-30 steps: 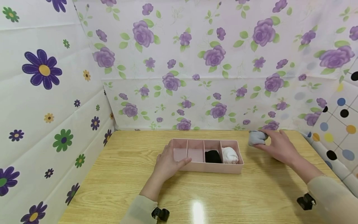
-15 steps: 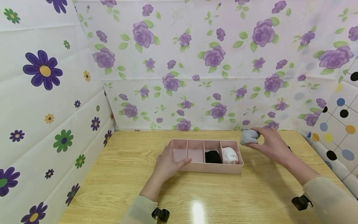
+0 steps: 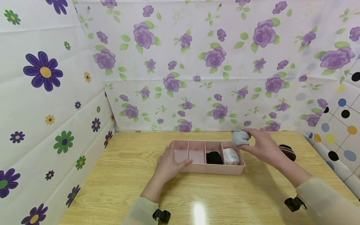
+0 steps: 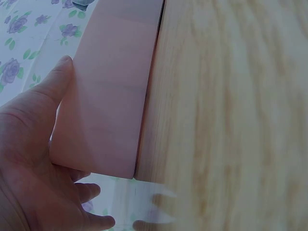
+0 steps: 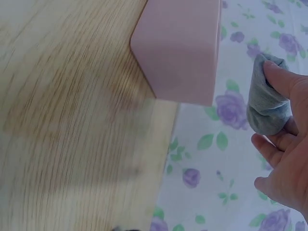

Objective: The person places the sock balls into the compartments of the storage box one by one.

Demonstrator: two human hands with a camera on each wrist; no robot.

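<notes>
Though creased, plump grey cloth roll in the right hand's pinch, left hand spread against pink box

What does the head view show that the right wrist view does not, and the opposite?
Head view only: the left hand holding the pink box, the black cloth and white cloth inside, a striped cloth on the table.

Right wrist view only: the box's outer end wall.

Both: the right hand pinching gray cloth, the box, table and flowered sheet.
</notes>
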